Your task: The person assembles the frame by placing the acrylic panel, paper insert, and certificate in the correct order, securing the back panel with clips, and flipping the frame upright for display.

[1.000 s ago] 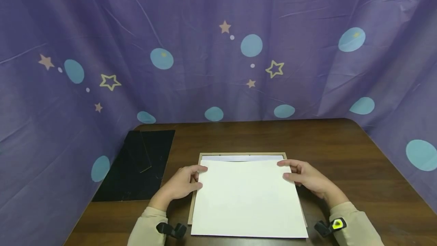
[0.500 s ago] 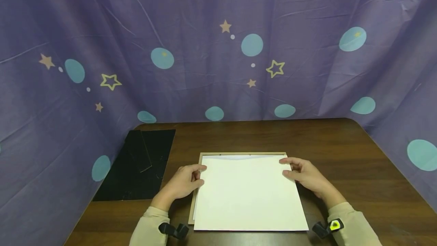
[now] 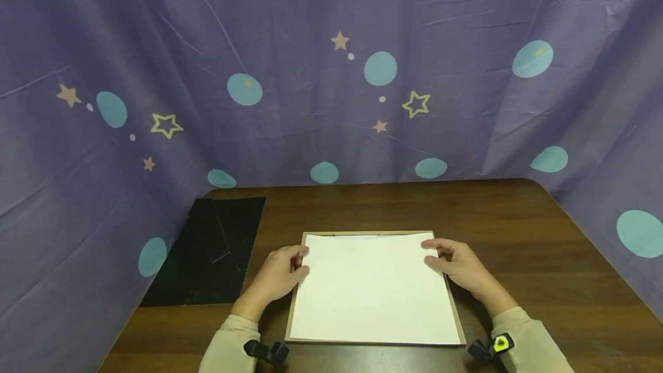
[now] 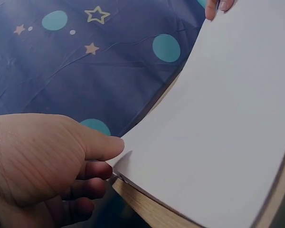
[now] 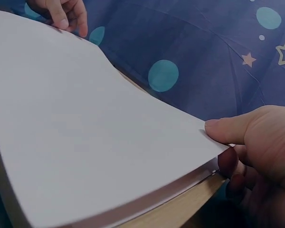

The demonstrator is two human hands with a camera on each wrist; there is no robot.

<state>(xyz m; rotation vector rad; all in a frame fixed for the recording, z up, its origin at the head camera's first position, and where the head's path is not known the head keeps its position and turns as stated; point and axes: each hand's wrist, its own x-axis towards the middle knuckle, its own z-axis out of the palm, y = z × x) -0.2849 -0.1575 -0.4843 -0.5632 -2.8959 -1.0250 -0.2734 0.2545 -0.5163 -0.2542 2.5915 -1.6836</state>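
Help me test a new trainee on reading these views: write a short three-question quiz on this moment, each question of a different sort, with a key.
1. True or false: the white sheet lies flat against the wooden frame along its whole surface.
2. Multiple choice: where is the thumb of the right hand?
A) On the sheet's upper face
B) Underneath the sheet
C) Clear of the sheet
3. Fill in the blank: as the person sees it, the black panel lies on the table to the ____ of the frame.

Key:
1. False; the right wrist view shows a gap under the edge.
2. A
3. left
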